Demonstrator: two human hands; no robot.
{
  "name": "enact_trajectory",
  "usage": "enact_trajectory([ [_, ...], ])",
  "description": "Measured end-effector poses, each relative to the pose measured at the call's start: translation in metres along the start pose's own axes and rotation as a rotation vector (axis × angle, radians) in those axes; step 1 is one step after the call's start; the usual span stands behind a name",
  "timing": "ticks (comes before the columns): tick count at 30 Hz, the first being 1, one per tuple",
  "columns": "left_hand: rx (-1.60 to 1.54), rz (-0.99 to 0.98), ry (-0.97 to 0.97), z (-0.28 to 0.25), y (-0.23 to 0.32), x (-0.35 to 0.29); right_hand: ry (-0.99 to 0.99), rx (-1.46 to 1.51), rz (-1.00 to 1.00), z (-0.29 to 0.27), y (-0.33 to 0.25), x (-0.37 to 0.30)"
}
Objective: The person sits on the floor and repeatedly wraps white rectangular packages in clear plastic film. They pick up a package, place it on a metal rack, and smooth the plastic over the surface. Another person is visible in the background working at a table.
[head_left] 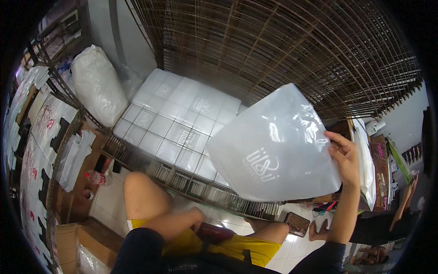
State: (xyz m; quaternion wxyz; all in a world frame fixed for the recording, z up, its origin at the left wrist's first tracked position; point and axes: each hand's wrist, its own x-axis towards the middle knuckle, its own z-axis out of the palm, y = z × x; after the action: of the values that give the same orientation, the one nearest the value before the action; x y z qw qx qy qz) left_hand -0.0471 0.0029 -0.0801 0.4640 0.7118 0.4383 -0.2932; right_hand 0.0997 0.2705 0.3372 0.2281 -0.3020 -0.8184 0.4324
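My right hand (pixel 343 154) pinches the right edge of a frosted, translucent plastic bag (pixel 278 150) with a white printed design, fingers closed on its rim. The bag is held up, tilted, over the right end of a wire drying rack. More printed plastic bags (pixel 180 102) lie side by side on the rack, the nearer ones seen under a wire grid (pixel 157 132). My left hand (pixel 196 218) rests low by my lap, next to a dark red item (pixel 215 233); its fingers are too hidden to tell their pose.
Raised wire racks (pixel 283 41) lean over the far side. A stuffed white sack (pixel 98 84) stands at the far left, near shelves with stacked printed sheets (pixel 45 123). A bottle (pixel 96 177) and cardboard box (pixel 98 242) are left; another person's arm (pixel 404 201) shows right.
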Motion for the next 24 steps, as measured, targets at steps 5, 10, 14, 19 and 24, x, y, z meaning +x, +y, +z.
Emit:
enact_trajectory([
  [5, 0.018, 0.017, -0.018, 0.008, -0.004, 0.018, 0.281, 0.313, 0.11, 0.012, 0.161, 0.008],
  [10, 0.004, 0.009, 0.207, 0.03, -0.009, 0.03, 0.404, 0.522, 0.152, 0.066, 0.344, 0.038],
  [14, -0.078, 0.008, 0.189, 0.017, -0.004, 0.008, 0.463, 0.516, 0.297, 0.096, 0.396, 0.081],
  [19, -0.175, -0.026, 0.303, 0.03, -0.003, 0.013, 0.496, 0.404, 0.4, 0.109, 0.451, 0.113],
  [24, -0.174, 0.039, 0.349, 0.047, -0.007, 0.033, 0.451, 0.28, 0.505, 0.121, 0.457, 0.13],
])
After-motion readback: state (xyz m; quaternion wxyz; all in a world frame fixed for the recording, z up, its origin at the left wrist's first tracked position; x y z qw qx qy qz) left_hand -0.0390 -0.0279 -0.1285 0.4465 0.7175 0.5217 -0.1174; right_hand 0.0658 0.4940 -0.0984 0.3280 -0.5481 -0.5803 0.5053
